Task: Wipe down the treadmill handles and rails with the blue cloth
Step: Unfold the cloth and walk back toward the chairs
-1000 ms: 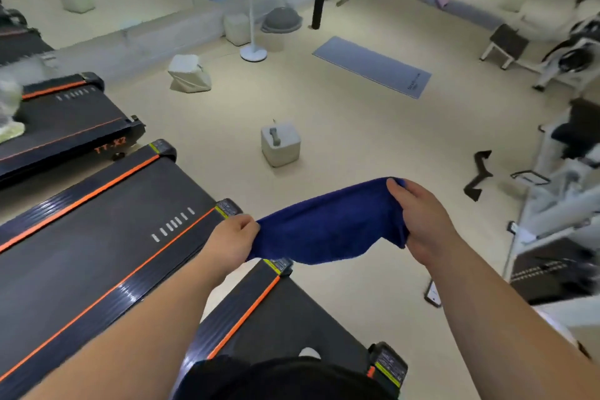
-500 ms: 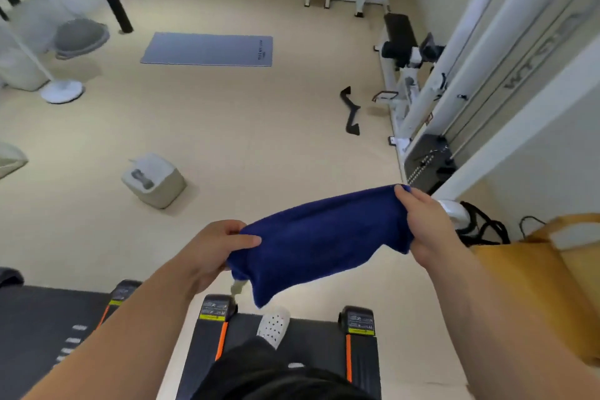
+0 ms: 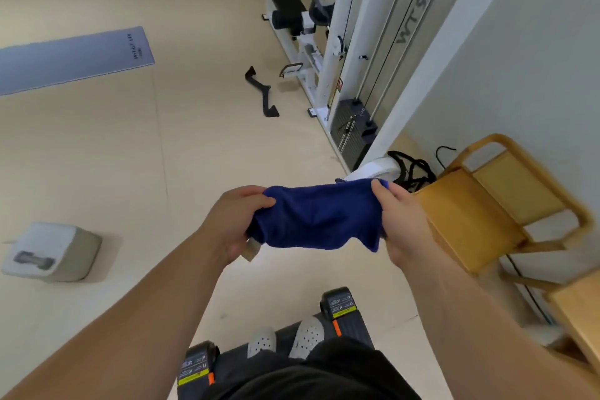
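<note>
We hold the blue cloth [image 3: 318,217] with its long axis left to right, our left hand [image 3: 233,221] gripping one end and our right hand [image 3: 402,224] pinching the other; the treadmill deck [image 3: 344,305] lies under our feet [image 3: 306,334], its handles out of view, neither hand nearer
</note>
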